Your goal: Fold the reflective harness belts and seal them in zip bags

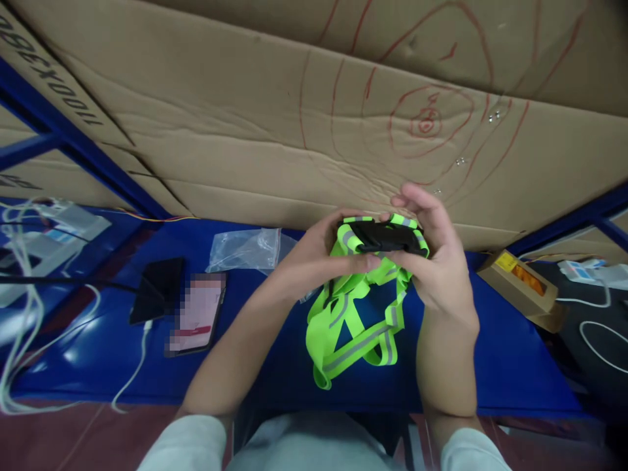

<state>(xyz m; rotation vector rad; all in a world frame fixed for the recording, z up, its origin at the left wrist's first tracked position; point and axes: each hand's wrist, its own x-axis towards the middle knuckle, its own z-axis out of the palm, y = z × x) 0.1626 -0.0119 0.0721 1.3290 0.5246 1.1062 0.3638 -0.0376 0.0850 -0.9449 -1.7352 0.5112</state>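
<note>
Both hands hold a neon-green reflective strap harness [353, 343] with grey stripes, above the blue shelf. My left hand [326, 252] is closed round the left end of its black plastic buckle [387, 235], thumb across the front. On the other end, my right hand [436, 252] grips the buckle and strap between thumb and fingers, some fingertips raised behind. Looped straps hang below the hands in a loose tangle. The buckle's two halves look joined, though fingers cover its ends.
Left on the blue shelf [505, 366] lie a clear plastic bag [243, 250], a phone [199, 314], a black device [159, 288] and white cables [24, 314]. A small cardboard box [523, 284] lies at right. Cardboard with red rings [245, 111] stands behind.
</note>
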